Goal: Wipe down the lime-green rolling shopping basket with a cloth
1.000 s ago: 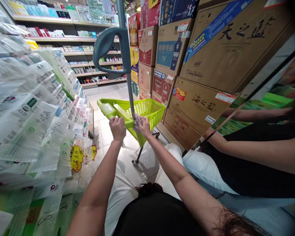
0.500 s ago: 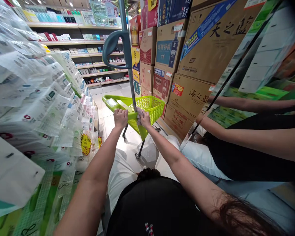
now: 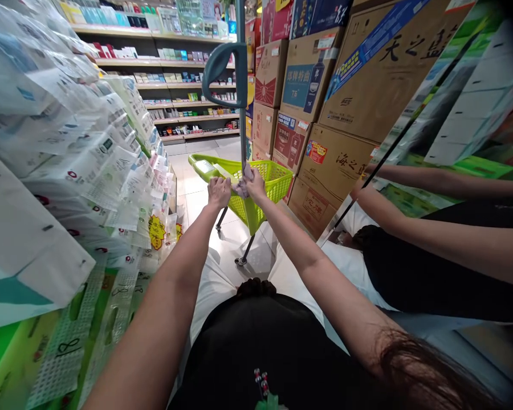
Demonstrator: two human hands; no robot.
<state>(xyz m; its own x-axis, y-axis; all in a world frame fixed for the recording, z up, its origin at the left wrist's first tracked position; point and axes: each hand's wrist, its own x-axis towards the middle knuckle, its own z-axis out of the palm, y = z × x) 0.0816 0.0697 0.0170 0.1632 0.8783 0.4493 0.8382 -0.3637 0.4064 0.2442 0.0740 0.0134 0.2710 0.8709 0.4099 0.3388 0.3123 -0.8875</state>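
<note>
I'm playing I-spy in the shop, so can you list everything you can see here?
basket: one, lime green, on wheels, on the floor ahead
pole: one, grey-blue with a loop grip, rising from the basket
cloth: one, pale, bunched against the foot of the pole
cardboard boxes: many, brown, stacked on the right
plastic packs: many, white, stacked on the left
shelves: several, pale, far end, full of small goods
floor: one, pale tiles
shiny panel: one, far right, mirroring arms
left hand: fingers closed on the basket's rim
right hand: fingers closed on the cloth
</note>
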